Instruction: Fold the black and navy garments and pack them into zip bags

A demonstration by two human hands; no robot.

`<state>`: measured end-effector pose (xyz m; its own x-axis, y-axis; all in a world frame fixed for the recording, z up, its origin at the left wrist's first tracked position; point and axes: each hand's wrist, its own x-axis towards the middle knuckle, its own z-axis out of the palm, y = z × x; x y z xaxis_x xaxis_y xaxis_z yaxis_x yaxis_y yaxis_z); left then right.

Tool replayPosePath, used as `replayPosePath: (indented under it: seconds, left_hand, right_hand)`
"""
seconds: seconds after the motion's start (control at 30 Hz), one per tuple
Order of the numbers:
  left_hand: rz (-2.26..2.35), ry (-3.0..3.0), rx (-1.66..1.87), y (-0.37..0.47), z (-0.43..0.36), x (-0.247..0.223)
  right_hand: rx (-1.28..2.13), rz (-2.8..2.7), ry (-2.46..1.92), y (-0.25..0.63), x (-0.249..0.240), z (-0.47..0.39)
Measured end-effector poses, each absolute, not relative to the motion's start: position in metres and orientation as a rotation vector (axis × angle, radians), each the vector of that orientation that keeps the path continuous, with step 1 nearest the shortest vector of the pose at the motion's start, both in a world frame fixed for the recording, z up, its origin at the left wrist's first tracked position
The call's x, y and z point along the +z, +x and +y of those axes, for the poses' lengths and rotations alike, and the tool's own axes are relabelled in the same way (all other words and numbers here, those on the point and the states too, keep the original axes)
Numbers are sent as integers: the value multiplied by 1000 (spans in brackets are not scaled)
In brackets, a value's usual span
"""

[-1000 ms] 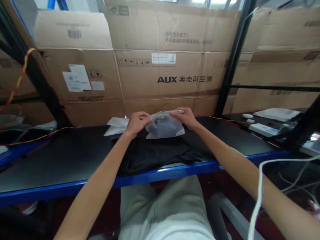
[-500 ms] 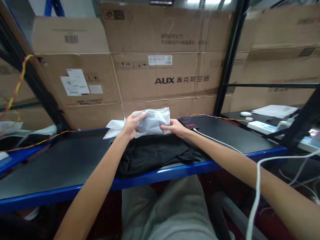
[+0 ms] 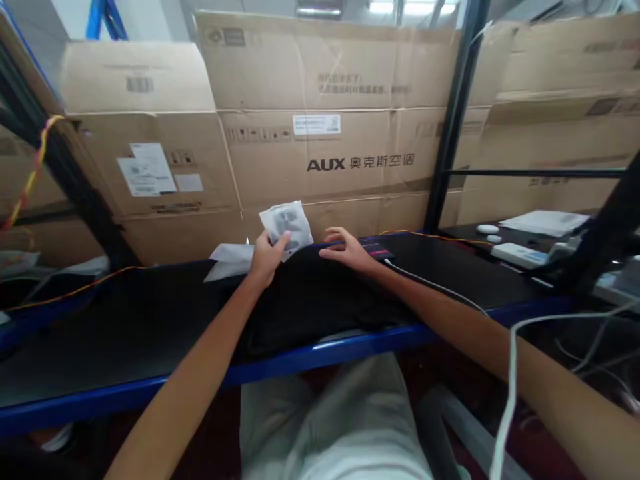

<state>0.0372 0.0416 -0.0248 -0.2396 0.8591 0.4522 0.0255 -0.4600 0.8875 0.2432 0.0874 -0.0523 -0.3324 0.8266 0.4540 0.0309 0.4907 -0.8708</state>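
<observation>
A pale translucent packet (image 3: 294, 223) with something darker inside is held upright and tilted by my left hand (image 3: 267, 259), thumb across its front. To its right, my right hand (image 3: 345, 249) has its fingers apart and bent, touching nothing; a small gap separates it from the packet. Beneath both hands a black cloth (image 3: 310, 307) lies on the dark tabletop (image 3: 125, 327). White sheets or bags (image 3: 227, 260) rest just left of my left hand. Beside my right wrist lies a dark flat item with a reddish edge (image 3: 377, 250).
Large cardboard boxes (image 3: 270, 167) stand behind the table. A black upright post (image 3: 453, 133) rises at the right. A white cable (image 3: 511, 373) hangs near my right forearm. Papers (image 3: 545, 223) and a white device (image 3: 520, 255) lie at the far right.
My right hand has let go of the packet and its fingers have spread. The packet, still in my left hand, has turned more upright and looks narrower. The view has brightened.
</observation>
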Motion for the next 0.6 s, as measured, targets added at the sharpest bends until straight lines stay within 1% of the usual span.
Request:
replayPosePath:
  seconds: [0.07,0.13,0.27,0.37,0.43,0.47,0.5,0.53,0.6]
  left_hand:
    - [919,1529,1583,48,34,-26]
    - [813,1664,1406,57,28,-28]
    - [829,1981,1196,60,25,-34]
    - [1047,2288,1072,55,30,-40]
    - [1251,2525,816,51,33,-45]
    - [1310,2605,661,50,34,-47]
    - [1333,2647,529,48,35,-49]
    - [1330,2660,439,46,35,-51]
    - [1306,2652,373,43,36,-52]
  right_hand:
    - [1263,-1743,-611,237,-53,78]
    - [1439,-1653,-551,232,-55,72]
    - [1504,-1393,-618,232,-54,80]
    - [1508,-1366,-706,237,-48,97]
    - [1407,-1525,-842,238,-46,109]
    - [1309,-1630,-925,238,-46,115]
    - [1127,-1760,-1039,237,-47,121]
    - [996,-1809,-1104,236,-49,126]
    - [796,-1843,-1184,236,-54,134]
